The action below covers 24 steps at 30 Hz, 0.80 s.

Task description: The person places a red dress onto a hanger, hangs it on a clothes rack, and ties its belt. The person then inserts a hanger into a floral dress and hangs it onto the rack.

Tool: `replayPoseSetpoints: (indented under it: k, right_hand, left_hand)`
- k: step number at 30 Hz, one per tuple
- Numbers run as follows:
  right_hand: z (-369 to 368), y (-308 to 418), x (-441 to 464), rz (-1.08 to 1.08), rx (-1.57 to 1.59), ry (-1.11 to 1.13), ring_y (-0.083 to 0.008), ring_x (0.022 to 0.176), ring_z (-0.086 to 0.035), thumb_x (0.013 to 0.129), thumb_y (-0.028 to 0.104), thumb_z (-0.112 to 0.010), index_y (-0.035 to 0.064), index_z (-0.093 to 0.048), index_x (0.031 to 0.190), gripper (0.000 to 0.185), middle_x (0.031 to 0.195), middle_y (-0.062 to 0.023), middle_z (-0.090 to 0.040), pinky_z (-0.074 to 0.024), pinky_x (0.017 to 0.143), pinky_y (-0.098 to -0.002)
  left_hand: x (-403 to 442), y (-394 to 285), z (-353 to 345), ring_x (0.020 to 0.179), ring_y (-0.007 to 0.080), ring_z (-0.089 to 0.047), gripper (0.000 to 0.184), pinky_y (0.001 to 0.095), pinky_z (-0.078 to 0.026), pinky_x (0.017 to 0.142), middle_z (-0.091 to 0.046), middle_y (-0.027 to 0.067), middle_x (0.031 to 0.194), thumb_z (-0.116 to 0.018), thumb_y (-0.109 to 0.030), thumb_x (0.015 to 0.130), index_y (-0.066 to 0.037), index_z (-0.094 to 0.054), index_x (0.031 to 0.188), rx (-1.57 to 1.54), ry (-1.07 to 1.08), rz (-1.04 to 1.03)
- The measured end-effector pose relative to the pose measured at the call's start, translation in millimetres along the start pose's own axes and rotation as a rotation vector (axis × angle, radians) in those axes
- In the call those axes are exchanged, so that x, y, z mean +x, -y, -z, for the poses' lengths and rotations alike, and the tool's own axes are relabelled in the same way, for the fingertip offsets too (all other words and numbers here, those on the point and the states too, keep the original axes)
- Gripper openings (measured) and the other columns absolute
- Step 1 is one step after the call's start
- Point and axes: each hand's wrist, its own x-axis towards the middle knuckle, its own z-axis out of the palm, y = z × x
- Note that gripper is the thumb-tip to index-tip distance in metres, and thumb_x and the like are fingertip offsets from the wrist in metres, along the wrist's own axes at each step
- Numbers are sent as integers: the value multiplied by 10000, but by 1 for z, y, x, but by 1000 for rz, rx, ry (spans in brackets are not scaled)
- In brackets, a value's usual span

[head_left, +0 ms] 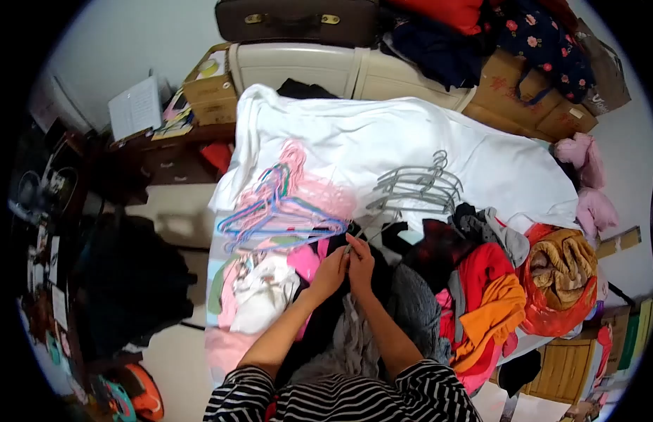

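Note:
My left hand (329,274) and my right hand (361,264) are close together in the middle, over the pile of dark clothes. Both are closed on a thin grey clothes hanger (371,226), whose arms stick out past my fingertips; the fingers cover part of it. Left of my hands lies a heap of pink and blue hangers (281,207) on a white cloth (340,133). Several grey hangers (421,186) lie in a stack to the right. A dark grey garment (414,302) is beside my right forearm, and white clothing (267,292) is beside my left.
Red clothes (485,271) and an orange garment (492,320) are piled at the right, next to a red bag (562,306) holding a brown fleecy item. Behind the bed stand a dark suitcase (298,21) and cardboard boxes (513,91). A dark-draped chair (130,281) is at the left.

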Motion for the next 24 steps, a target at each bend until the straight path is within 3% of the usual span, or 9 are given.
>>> replayPoseSetpoints:
  k: [3,4,7,10,11,17,21,22,24]
  right_hand:
    - [16,36,-30,38,-15,212,-143,883,-561,853,-23,-472,44,-640,1064,278,1026,-60,-594,-424,779,-236]
    - [20,49,-37,108,42,273,-149,860,-562,869,5,-490,33,-628,1084,257,995,-55,-608,-429,772,-247]
    - [32,65,-55,12,94,309,-96,786,-537,873,15,-509,26,-556,1172,303,1005,-74,-631,-423,695,-214]
    - [44,91,-62,78,144,164,-75,748,-512,865,26,-541,28,-501,1191,329,1000,-74,-633,-418,668,-205]
    - [50,97,-67,57,151,112,-108,821,-563,862,-3,-497,-12,-494,1178,316,972,-92,-628,-440,745,-215]
    - [74,128,-113,10,265,311,-107,781,-572,863,-5,-479,-23,-526,1164,305,922,-99,-622,-457,704,-220]
    - [96,133,-131,37,260,284,-98,720,-574,891,31,-482,-5,-565,1099,226,875,-80,-627,-455,640,-214]
    - [99,138,-136,74,275,207,-92,705,-565,876,25,-501,-2,-563,1093,227,869,-69,-626,-456,640,-206]
    - [105,132,-133,169,108,137,-136,832,-552,807,30,-576,9,-560,1102,296,977,-78,-603,-448,752,-253]
  left_hand:
    - [-39,-27,31,667,323,-603,159,379,-463,584,-599,179,735,-452,-108,915,2,-508,1014,-15,132,211]
    - [-49,-31,38,626,334,-587,107,394,-448,544,-577,164,670,-448,-107,908,-6,-483,894,-22,75,141]
    - [-79,-50,67,638,333,-587,143,397,-443,558,-578,153,654,-424,-125,924,-18,-509,883,1,37,193]
    - [-107,-82,95,654,327,-584,155,395,-434,587,-583,135,679,-419,-138,930,-25,-521,898,120,20,121]
    - [-117,-87,102,656,323,-581,154,392,-433,591,-583,131,686,-420,-136,930,-26,-522,900,129,14,114]
    - [-170,-128,138,656,317,-571,136,383,-429,601,-575,137,694,-434,-109,921,-22,-536,897,218,-68,107]
    - [-198,-122,156,658,269,-584,130,340,-445,618,-571,134,692,-455,-96,910,-18,-554,941,121,-202,98]
    - [-205,-120,164,696,161,-565,172,289,-459,676,-546,79,712,-438,-116,936,14,-541,983,129,-171,137]
    - [-217,-122,174,704,155,-564,179,285,-461,687,-546,72,722,-435,-117,938,23,-538,981,57,-205,121]
